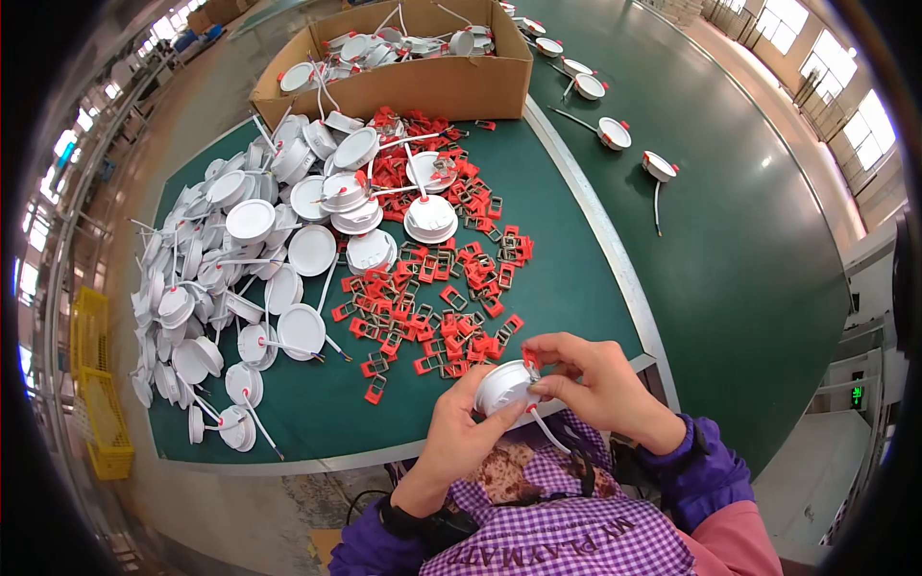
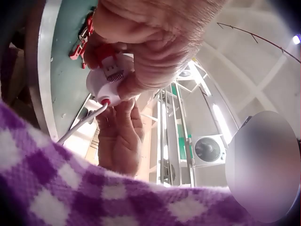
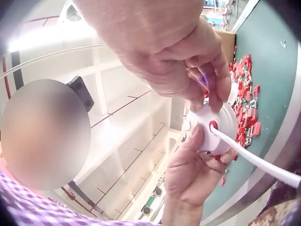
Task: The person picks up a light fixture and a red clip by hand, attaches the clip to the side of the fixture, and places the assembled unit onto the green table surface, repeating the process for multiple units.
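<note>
My left hand (image 1: 453, 434) holds a white round downlight (image 1: 499, 388) by its rim, low over the table's front edge. A white cable (image 1: 549, 430) with a red grommet hangs from the downlight's side. At the opposite rim my right hand (image 1: 603, 386) pinches a red spring clip (image 1: 530, 359) between thumb and fingers, against the housing. The left wrist view shows another red clip (image 2: 107, 55) with a coiled metal spring on the downlight, beside the left fingers. Just beyond the hands spreads a heap of loose red clips (image 1: 423, 322).
A large pile of white downlights (image 1: 226, 278) covers the green table's left side. Behind it stands a cardboard box (image 1: 413, 88) full of downlights. A metal rail (image 1: 600, 226) divides the table from a green belt, where several downlights (image 1: 615, 134) lie in a row. Yellow crates (image 1: 104, 422) stand at left.
</note>
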The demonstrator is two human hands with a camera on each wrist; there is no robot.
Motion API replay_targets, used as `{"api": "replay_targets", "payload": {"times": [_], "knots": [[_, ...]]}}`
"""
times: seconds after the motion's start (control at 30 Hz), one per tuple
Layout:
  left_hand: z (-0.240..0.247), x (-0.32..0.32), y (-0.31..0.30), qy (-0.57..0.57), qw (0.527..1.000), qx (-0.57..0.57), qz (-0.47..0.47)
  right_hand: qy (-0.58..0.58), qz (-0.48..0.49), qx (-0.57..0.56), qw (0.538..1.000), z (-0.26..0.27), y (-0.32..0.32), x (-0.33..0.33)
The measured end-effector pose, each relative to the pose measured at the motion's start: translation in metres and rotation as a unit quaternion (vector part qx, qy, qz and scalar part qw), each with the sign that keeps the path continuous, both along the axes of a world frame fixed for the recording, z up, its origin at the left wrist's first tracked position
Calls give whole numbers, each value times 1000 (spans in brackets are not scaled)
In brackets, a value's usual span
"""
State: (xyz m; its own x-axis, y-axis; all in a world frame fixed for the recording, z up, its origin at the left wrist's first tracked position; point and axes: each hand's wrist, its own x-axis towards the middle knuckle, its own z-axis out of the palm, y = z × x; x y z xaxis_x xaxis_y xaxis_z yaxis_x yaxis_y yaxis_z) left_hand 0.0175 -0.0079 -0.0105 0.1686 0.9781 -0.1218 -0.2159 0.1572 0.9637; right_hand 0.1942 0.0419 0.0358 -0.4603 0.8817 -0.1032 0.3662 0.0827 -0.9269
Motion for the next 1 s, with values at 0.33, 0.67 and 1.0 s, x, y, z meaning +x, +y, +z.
{"api": "replay_targets", "payload": {"times": [0.33,0.67,1.0], "knots": [[15,-56,11,434,861,186,192,-49,-238,139,960,-13,66,80],[9,-149,33,767,626,41,132,-119,-108,224,961,-24,37,31],[4,-145,41,706,677,79,193,-180,-1,236,955,-50,26,-22]]}}
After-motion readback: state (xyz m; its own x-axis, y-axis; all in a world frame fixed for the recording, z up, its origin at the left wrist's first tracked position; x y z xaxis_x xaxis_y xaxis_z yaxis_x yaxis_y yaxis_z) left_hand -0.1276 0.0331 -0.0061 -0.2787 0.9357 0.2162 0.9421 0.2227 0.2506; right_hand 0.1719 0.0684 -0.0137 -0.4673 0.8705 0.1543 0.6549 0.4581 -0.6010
